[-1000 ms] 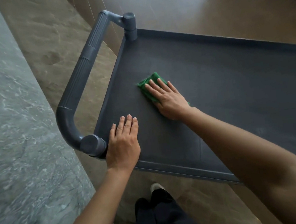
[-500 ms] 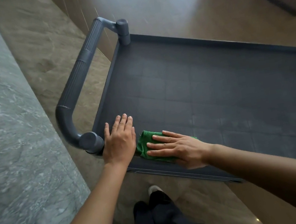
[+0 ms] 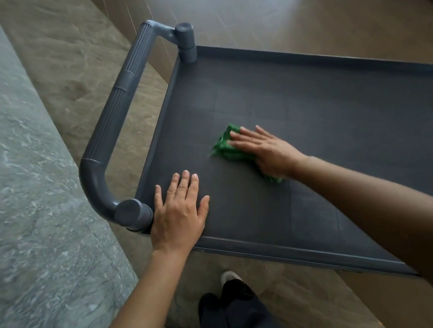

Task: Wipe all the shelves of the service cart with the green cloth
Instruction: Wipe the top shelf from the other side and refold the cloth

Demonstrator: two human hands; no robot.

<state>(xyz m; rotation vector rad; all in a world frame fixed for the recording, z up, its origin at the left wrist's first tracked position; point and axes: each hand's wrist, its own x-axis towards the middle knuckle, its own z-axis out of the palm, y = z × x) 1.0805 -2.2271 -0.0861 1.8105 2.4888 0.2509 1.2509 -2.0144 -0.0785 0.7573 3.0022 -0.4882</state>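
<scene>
Step in hand: wiping top shelf (image 3: 340, 109) of cart. Right hand (image 3: 265, 149) flat, fingers spread, pressing cloth (image 3: 224, 146) onto shelf, left of centre. Left hand (image 3: 179, 215) open, palm down on near-left corner beside handle (image 3: 121, 115), bracing. Likely next: sweep right across unwiped area; lower shelves not in view, presumably pending.

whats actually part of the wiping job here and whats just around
Part of the job:
- green cloth, flat under the right hand
- top shelf of the service cart
- left hand, flat on the shelf's near corner beside the cart handle

Just around:
- grey marbled counter on the left
- tiled floor
</scene>
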